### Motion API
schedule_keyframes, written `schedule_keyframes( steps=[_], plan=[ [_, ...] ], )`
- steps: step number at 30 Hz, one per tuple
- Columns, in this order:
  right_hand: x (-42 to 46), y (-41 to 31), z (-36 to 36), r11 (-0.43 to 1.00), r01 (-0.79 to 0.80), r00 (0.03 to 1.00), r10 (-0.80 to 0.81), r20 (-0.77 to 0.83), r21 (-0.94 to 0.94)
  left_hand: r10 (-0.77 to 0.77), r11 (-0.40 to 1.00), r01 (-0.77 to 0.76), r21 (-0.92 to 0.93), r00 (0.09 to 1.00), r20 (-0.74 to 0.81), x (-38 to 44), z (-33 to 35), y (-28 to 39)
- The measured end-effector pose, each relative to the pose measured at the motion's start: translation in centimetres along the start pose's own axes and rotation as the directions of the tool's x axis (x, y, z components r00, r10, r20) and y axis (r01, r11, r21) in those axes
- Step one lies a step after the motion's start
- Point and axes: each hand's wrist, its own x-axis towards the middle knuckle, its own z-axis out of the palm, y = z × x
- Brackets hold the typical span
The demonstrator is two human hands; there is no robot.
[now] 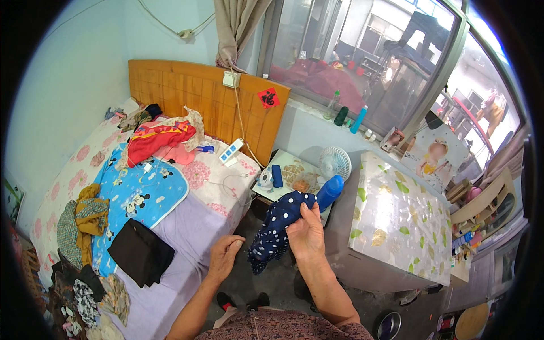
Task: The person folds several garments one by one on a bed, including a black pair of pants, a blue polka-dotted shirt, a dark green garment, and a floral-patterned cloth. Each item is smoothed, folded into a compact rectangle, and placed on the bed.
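Note:
My right hand (307, 233) pinches a navy cloth garment with white dots (274, 229) at its upper edge, and the rest hangs down over the floor. To the left of it, my left hand (225, 257) is held in a loose fist beside the bed's edge, apart from the garment. Nothing shows in its fingers. On the lilac part of the bed (191, 229) lies a folded black cloth (141, 253). A blue sheet with cartoon mice (140, 197) is spread behind it. Mustard and patterned clothes (91, 210) are heaped farther left.
A bedside table (265, 193) stands by the wooden headboard (191, 91), bearing a small white fan (335, 163). Beyond the garment is a blue bottle (330, 190). At the right is a cabinet with a leaf-patterned cover (395, 221). A metal basin (389, 326) sits on the floor.

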Motion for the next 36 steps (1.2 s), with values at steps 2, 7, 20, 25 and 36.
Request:
schedule_keyframes(
  steps=[2, 7, 20, 25, 36],
  plan=[
    [0.1, 0.1, -0.1, 1.000, 0.005, 1.000, -0.005, -0.028, 0.007, 0.065, 0.994, -0.066, 0.083, 0.998, 0.014, 0.0, 0.4, 1.0],
    [-0.1, 1.1, 0.3, 0.999, -0.046, 0.998, 0.045, 0.051, 0.023, 0.303, 0.886, -0.285, 0.366, 0.953, 0.009, 0.5, 4.3, 4.2],
    [0.6, 1.2, -1.9, 0.998, -0.059, 0.998, 0.059, 0.008, -0.007, 0.152, 0.940, -0.172, 0.295, 0.984, 0.089, 1.4, 3.8, 3.5],
    [1.8, 1.6, -3.6, 0.995, -0.088, 0.996, 0.087, -0.024, -0.037, -0.089, 0.995, 0.077, 0.068, 0.976, 0.200, 1.2, 3.2, 4.3],
    [1.1, 4.1, -7.8, 0.774, -0.464, 0.870, 0.489, -0.059, -0.431, -0.197, 0.766, 0.267, -0.584, 0.963, 0.183, 0.6, 3.6, 6.7]
  ],
)
